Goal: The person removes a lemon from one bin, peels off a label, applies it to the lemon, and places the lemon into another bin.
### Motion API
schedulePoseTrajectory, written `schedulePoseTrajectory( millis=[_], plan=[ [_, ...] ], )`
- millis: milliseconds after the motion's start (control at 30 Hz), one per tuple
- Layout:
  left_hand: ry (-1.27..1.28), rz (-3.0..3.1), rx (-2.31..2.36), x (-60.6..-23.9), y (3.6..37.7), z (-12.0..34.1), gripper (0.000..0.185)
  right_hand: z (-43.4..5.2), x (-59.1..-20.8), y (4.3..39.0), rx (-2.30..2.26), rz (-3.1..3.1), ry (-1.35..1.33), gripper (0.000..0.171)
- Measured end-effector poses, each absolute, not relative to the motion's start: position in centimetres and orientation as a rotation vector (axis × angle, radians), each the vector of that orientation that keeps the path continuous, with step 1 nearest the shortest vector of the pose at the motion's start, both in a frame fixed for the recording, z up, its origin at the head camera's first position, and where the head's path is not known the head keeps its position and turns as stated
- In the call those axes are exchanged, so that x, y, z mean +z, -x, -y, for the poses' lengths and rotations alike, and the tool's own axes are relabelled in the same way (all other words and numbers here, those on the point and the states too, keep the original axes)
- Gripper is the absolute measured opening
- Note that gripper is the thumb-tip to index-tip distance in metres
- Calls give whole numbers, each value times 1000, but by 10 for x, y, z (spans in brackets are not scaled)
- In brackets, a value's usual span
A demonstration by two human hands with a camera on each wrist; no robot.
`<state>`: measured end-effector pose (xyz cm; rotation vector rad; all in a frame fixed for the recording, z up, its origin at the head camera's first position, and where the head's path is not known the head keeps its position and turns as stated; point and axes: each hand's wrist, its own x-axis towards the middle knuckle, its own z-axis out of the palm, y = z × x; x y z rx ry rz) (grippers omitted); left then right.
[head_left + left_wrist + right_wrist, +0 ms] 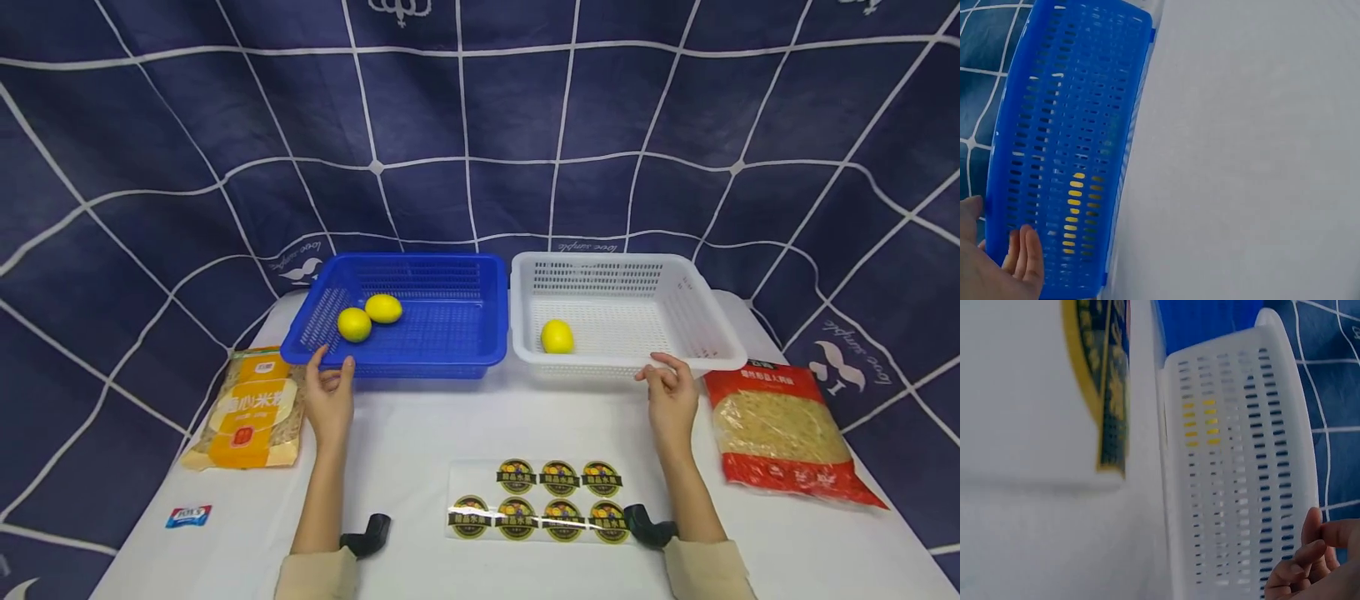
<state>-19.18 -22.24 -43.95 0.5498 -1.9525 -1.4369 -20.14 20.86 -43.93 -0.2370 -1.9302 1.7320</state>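
Two bare forearms, no gloves, rings or watches seen. Left hand (327, 402) and right hand (670, 398) bare. Beige/cream sleeves (315, 577) pushed up to near the elbows, cuffs loose. Small black device (367, 534) strapped under each wrist, rounded, matte; other black device (647, 526) on right.

Your head view is bright and evenly lit with faint shadows, its backdrop lines bowing at the edges; glare streaks the sticker sheet (538, 500), blurred in your right wrist view.
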Motion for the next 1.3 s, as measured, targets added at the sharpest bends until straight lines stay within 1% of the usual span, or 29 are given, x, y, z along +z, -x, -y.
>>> schedulePoseTrajectory(
  millis=[167, 333, 500, 567, 667, 800, 1000, 1133, 1200, 1300],
  plan=[
    [-380, 1655, -1801, -447, 201, 221, 47, -187, -413, 191, 1706, 2005, 121, 20],
    [-288, 1395, -1968, -450, 204, 219, 42, -155, -377, 186, 1633, 2089, -149, 21],
    [-221, 1310, -1988, -453, 208, 213, 23, -121, -353, 198, 1701, 2056, -434, 21],
    [-213, 1295, -1993, -454, 211, 209, 15, -106, -345, 205, 1727, 2029, -508, 20],
    [-225, 1277, -1990, -455, 214, 205, 10, -81, -334, 217, 1750, 1999, -584, 18],
    [-223, 1250, -2000, -452, 210, 202, 9, -47, -320, 237, 1787, 1967, -673, 16],
    [-181, 1216, -2049, -442, 202, 200, 10, 12, -304, 294, 1744, 1990, -779, 17],
    [-163, 1215, -2043, -441, 204, 203, 11, 52, -288, 327, 1719, 2077, -763, 21],
    [-160, 1215, -2038, -441, 205, 204, 11, 69, -287, 342, 1716, 2130, -754, 23],
    [-156, 1226, -2037, -444, 204, 205, 10, 90, -297, 361, 1672, 2214, -722, 25]
  ],
)
